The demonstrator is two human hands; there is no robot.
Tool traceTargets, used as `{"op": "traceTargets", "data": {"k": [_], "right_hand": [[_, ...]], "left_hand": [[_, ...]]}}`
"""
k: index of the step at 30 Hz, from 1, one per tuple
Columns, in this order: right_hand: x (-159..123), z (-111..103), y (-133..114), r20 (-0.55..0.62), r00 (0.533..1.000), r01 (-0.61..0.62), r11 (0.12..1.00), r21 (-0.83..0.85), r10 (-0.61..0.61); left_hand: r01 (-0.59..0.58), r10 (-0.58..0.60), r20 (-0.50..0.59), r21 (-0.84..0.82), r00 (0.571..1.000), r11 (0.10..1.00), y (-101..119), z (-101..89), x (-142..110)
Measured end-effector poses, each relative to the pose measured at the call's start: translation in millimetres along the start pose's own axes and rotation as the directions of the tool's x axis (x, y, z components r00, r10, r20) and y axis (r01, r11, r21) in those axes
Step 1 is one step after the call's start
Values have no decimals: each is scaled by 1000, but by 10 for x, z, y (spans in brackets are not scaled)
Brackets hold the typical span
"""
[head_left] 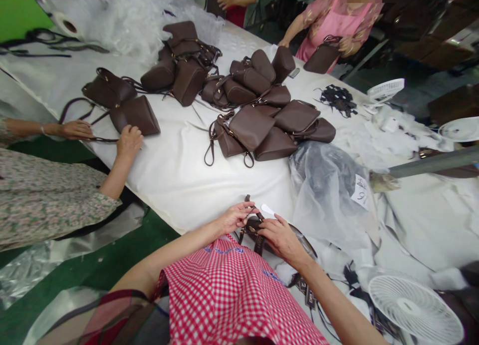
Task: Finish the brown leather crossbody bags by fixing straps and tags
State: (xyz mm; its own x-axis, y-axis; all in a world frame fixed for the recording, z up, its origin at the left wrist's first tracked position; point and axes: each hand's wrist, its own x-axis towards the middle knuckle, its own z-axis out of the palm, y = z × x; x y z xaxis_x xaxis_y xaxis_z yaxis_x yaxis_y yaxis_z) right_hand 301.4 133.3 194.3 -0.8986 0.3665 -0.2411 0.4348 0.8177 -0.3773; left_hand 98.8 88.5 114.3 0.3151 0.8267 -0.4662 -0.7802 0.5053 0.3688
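Observation:
A brown handbag [253,226] stands at the table's near edge, close against my red-checked apron. My left hand [236,216] is closed, its fingertips pinching the bag's handle [256,211]. From the other side my right hand [280,236] grips the bag near the base of that handle, its fingers curled over the top. Beside the right fingertips is a white oval piece [267,211], perhaps paper. A dark hang tag [259,245] with lettering dangles in front of the bag. Much of the bag's body is hidden by my hands and the apron.
Several brown handbags [252,128] are piled mid-table. Right of my hands lies a clear plastic bag [325,185] with dark contents. A white fan [415,307] stands at lower right. At left, a co-worker's hands [129,141] touch another handbag [135,116]; two more people stand across the table.

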Motion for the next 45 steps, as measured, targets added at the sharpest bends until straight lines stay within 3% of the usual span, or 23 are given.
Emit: {"op": "traceTargets", "data": {"k": [5, 9, 11, 16, 21, 26, 34, 37, 42, 45], "right_hand": [[74, -97, 40, -70, 987, -128, 966, 225, 148], [193, -85, 12, -156, 894, -326, 849, 416, 420], [270, -54, -31, -215, 861, -342, 837, 426, 462], [443, -28, -178, -219, 899, -374, 925, 71, 380], [593, -118, -318, -147, 894, -447, 861, -244, 423], [738, -194, -445, -79, 857, -509, 810, -290, 510], [766, -169, -457, -28, 842, -508, 775, -376, 539], [802, -144, -464, -39, 839, -512, 763, -395, 543], [864, -157, -425, -25, 838, -510, 765, -393, 545], [848, -178, -370, 36, 861, -456, 803, -383, 507]], "left_hand": [[21, -19, 22, -96, 1000, 995, -11, -47, 24], [23, -18, 31, -182, 999, 983, 9, -69, 13], [18, -14, 19, -220, 1000, 975, 28, -69, -1], [-32, 23, -30, -329, 999, 944, 91, -62, -30], [-108, 74, -110, -345, 991, 933, 142, -60, -46], [-149, 103, -159, -311, 982, 939, 120, -75, -47], [-173, 135, -189, -206, 973, 963, 139, -73, -43], [-189, 173, -168, -89, 971, 978, 170, -29, -66], [-226, 268, -150, 246, 952, 943, 197, 12, -99], [-208, 254, -159, 257, 954, 944, 203, -9, -119]]}}
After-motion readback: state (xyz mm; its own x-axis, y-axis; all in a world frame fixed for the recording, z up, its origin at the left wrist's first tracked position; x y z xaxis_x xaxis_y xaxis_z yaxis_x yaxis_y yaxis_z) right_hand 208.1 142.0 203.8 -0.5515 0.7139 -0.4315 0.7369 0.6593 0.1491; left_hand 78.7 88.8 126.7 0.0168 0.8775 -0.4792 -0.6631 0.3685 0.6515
